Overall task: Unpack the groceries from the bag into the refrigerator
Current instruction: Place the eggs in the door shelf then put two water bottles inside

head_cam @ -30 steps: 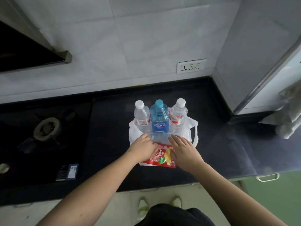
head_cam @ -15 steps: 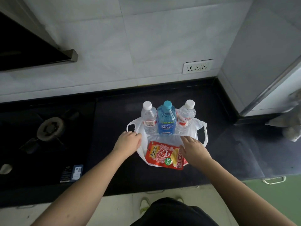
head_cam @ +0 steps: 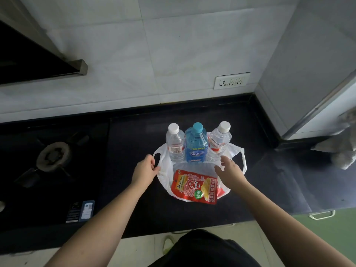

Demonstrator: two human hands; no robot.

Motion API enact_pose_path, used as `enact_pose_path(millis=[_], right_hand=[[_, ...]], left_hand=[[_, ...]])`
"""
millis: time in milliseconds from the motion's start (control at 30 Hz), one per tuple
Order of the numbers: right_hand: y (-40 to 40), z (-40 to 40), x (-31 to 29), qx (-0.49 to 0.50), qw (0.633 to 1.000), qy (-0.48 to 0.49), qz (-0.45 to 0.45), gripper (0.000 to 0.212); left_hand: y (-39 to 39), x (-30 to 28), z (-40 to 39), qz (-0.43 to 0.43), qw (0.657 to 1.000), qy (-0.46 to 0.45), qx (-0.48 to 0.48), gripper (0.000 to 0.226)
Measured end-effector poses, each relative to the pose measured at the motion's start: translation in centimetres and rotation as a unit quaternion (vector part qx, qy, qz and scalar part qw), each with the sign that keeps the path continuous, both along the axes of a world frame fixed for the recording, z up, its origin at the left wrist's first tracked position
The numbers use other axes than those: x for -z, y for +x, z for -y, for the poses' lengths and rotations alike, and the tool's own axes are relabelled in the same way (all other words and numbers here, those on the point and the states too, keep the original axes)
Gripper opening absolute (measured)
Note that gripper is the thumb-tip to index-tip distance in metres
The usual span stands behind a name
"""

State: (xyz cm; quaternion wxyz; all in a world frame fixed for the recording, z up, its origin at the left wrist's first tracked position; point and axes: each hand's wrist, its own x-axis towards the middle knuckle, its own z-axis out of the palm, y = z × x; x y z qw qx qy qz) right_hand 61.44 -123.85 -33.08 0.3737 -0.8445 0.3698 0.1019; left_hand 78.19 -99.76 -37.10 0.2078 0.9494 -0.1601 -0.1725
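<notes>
A white plastic bag (head_cam: 164, 171) lies spread open on the black counter (head_cam: 134, 151). Three bottles stand in its far half: a clear one with a white cap (head_cam: 175, 145), a blue one (head_cam: 196, 145) and another clear one (head_cam: 218, 143). A red snack packet (head_cam: 194, 186) lies flat at the bag's near edge. My left hand (head_cam: 144, 170) pinches the bag's left handle. My right hand (head_cam: 230, 170) hovers with fingers spread over the bag's right side, beside the packet and the right bottle.
A gas burner (head_cam: 53, 157) sits in the hob to the left, with a range hood (head_cam: 38, 60) above it. A wall socket (head_cam: 232, 80) is behind the bottles. The refrigerator's grey side (head_cam: 308, 64) rises at the right, with a grey cloth (head_cam: 341, 149) hanging by it.
Both hands have left the middle of the bag and spread apart, pulling it open. The red packet is now fully uncovered. The left hand has taken the left handle.
</notes>
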Motion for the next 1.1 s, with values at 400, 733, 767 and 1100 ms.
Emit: enact_pose_path(millis=[400, 733, 767, 1100], right_hand=[[2.5, 0.7, 0.4, 0.190, 0.965, 0.144, 0.107, 0.057], [4.4, 1.1, 1.1, 0.197, 0.956, 0.130, 0.176, 0.049], [4.5, 1.2, 1.2, 0.190, 0.958, 0.120, 0.177, 0.049], [3.9, 1.7, 1.5, 0.176, 0.966, 0.071, 0.177, 0.049]], left_hand=[[-2.7, -0.4, 3.8, 0.047, 0.989, -0.116, 0.077, 0.028], [-2.0, 0.0, 6.4, -0.054, 0.977, -0.200, -0.045, 0.071], [-1.9, -0.1, 6.6, -0.067, 0.972, -0.217, -0.055, 0.072], [0.1, -0.5, 8.4, -0.167, 0.946, -0.256, -0.105, 0.069]])
